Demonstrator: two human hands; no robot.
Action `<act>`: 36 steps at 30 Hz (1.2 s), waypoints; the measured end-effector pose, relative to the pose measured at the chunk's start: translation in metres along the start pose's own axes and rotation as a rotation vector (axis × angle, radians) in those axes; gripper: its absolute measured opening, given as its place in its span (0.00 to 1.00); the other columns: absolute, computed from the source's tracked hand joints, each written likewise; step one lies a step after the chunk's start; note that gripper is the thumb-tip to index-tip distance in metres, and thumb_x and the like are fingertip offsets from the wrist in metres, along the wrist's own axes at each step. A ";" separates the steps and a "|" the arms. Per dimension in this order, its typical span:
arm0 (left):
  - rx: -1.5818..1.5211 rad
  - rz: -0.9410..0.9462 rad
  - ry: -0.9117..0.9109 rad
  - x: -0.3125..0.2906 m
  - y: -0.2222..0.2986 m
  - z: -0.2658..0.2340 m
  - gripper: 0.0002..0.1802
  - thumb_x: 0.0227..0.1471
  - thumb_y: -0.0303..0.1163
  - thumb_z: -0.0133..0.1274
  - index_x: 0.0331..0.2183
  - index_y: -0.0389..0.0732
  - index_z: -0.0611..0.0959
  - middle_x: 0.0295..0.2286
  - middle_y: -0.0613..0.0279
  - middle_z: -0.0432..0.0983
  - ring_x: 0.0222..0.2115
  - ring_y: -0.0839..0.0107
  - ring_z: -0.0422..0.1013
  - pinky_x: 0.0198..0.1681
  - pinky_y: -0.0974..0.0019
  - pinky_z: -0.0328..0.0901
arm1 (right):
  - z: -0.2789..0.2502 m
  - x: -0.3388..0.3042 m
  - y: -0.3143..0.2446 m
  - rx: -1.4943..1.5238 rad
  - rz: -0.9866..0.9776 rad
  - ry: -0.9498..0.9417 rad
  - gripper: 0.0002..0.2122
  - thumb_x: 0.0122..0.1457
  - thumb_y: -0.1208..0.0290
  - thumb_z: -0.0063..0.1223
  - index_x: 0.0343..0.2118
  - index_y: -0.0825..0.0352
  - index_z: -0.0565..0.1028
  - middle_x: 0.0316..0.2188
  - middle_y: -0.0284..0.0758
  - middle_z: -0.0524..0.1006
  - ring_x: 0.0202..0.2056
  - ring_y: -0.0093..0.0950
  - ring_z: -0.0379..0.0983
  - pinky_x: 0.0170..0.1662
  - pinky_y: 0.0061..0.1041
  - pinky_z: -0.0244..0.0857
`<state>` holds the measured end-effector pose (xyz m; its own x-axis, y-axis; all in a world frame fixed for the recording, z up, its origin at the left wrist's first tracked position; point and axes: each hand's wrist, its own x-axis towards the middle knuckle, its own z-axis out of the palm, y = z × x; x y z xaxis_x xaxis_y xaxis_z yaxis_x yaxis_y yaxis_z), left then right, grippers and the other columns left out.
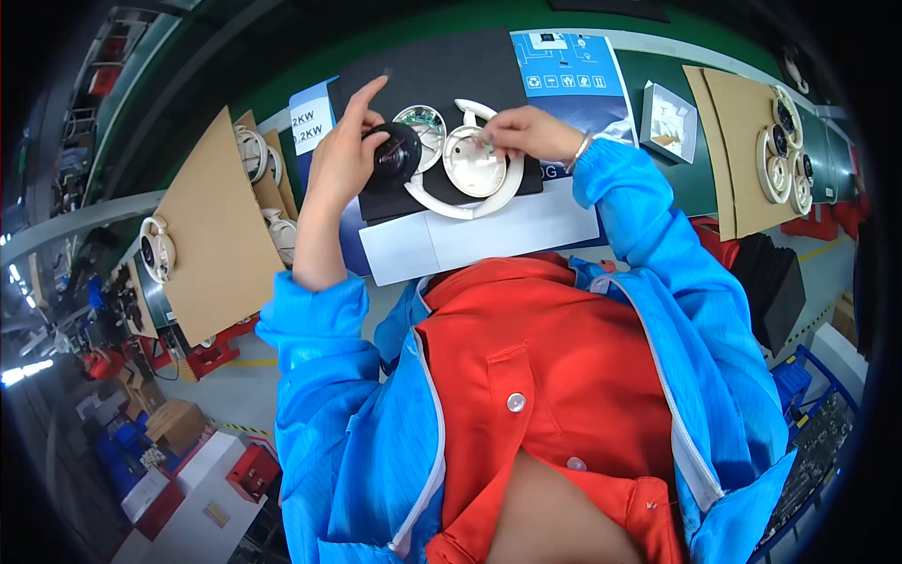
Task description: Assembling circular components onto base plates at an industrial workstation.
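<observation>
My left hand (340,158) holds a glossy black round part (398,154), its thumb against the rim and its index finger stretched up. Beside that part lies a white plastic housing (510,179) with a curved, ring-like frame. Its right-hand round cup (474,167) faces up and shows the bare inside. In the left-hand round section a green circuit board (422,122) shows, partly covered by the black part. Over the cup's upper right edge, my right hand (539,134) has its fingertips pinched together. Whatever lies between them is too small to make out.
Under the work lie a black mat (432,70) and a pale grey-white strip (479,235). A white box (669,122) with small pieces stands to the right. Cardboard sheets at left (205,235) and right (742,183) carry similar white ring-shaped parts (778,177).
</observation>
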<state>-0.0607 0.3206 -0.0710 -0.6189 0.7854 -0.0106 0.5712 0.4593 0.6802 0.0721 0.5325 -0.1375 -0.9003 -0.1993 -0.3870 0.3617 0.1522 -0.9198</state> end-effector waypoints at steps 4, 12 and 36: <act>0.177 0.044 0.090 0.016 -0.012 0.029 0.32 0.39 0.20 0.48 0.48 0.52 0.63 0.34 0.57 0.67 0.34 0.59 0.67 0.37 0.62 0.62 | 0.019 -0.006 0.013 0.234 -0.052 0.350 0.10 0.52 0.71 0.48 0.35 0.70 0.71 0.24 0.29 0.72 0.24 0.15 0.65 0.28 0.13 0.61; -0.055 0.219 -0.160 0.007 0.015 0.079 0.30 0.32 0.21 0.51 0.44 0.45 0.66 0.44 0.52 0.56 0.34 0.61 0.69 0.42 0.64 0.60 | 0.039 -0.012 0.015 0.079 -0.194 0.554 0.09 0.48 0.74 0.52 0.33 0.70 0.72 0.24 0.33 0.74 0.26 0.19 0.69 0.31 0.16 0.65; -0.670 -0.265 -0.506 0.032 -0.010 0.074 0.15 0.37 0.19 0.55 0.32 0.35 0.73 0.27 0.64 0.70 0.30 0.79 0.67 0.32 0.77 0.65 | 0.041 -0.002 0.016 -0.011 -0.076 0.762 0.10 0.46 0.68 0.55 0.27 0.71 0.74 0.21 0.35 0.75 0.24 0.23 0.72 0.30 0.19 0.66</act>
<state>-0.0466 0.3723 -0.1317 -0.2822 0.8499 -0.4450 -0.0920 0.4378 0.8944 0.0897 0.4951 -0.1538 -0.8421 0.5125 -0.1678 0.2936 0.1747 -0.9398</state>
